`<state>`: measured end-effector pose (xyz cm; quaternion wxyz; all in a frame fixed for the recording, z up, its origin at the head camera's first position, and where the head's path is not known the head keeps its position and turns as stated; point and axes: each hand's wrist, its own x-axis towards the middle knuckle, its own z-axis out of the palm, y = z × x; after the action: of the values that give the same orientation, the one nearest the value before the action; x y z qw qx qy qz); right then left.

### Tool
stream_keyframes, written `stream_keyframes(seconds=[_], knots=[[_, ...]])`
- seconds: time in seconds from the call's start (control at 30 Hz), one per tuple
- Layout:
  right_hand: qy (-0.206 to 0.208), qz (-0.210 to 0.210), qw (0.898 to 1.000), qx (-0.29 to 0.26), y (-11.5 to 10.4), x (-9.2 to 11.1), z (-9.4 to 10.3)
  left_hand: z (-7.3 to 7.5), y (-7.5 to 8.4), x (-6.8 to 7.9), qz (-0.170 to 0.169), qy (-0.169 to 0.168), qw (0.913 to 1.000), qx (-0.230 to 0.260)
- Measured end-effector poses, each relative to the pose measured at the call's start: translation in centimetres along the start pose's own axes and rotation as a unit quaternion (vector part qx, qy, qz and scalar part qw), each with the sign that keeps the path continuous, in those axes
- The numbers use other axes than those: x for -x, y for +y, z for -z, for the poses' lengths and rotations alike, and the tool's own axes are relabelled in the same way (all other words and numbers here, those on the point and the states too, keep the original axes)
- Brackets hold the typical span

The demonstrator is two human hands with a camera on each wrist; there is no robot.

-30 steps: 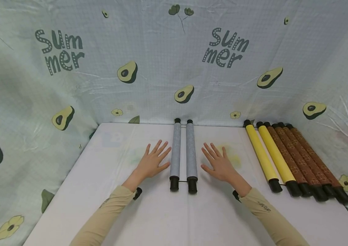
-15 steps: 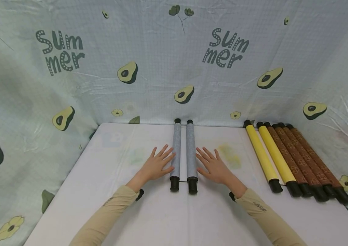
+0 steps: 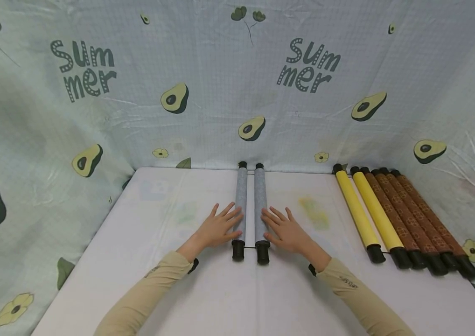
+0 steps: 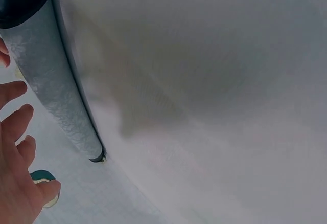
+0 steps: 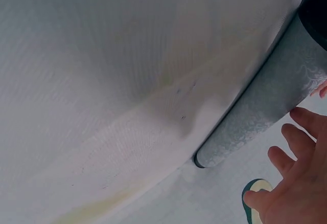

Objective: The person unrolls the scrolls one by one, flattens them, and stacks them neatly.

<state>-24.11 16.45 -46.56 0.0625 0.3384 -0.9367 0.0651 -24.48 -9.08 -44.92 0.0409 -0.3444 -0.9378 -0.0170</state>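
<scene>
A grey-blue patterned scroll with black end knobs lies in the middle of the table, rolled from both sides into a left roll (image 3: 241,191) and a right roll (image 3: 260,191). My left hand (image 3: 215,228), fingers spread, overlaps the left roll's near half in the head view. On the other side, my right hand (image 3: 291,234) has its fingertips at the right roll's edge, fingers also spread. The left wrist view shows loosely bent fingers beside the patterned roll (image 4: 56,75). In the right wrist view, the fingers reach alongside the other roll (image 5: 255,116). Neither hand grips anything.
At the right of the white table (image 3: 145,289) lie a yellow scroll (image 3: 357,205) in two rolls and several brown patterned rolls (image 3: 422,217), side by side. A cloth with avocado prints (image 3: 204,126) hangs behind the table and along both sides.
Both hands have moved inward and slightly nearer the body, from beside the grey-blue rolls to over or right at them. The scrolls have stayed in place.
</scene>
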Motion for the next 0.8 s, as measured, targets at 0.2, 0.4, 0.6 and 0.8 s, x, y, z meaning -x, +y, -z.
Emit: stream_keyframes(seconds=[0.2,0.4,0.6,0.8], knots=[[-0.003,-0.002,1.000,0.006,-0.17,-0.08,-0.09,-0.38,0.33,0.04,0.000,-0.005,0.9999,-0.009],[0.008,0.011,1.000,0.004,-0.19,-0.08,-0.25,-0.57,0.50,-0.05,-0.001,-0.007,0.9998,-0.017],[0.013,0.011,1.000,0.004,-0.24,0.07,-0.29,-0.61,0.66,0.18,-0.010,-0.001,0.9999,-0.002],[0.013,-0.003,1.000,0.000,-0.28,0.20,-0.20,-0.32,0.80,0.58,-0.022,0.027,0.9993,0.013]])
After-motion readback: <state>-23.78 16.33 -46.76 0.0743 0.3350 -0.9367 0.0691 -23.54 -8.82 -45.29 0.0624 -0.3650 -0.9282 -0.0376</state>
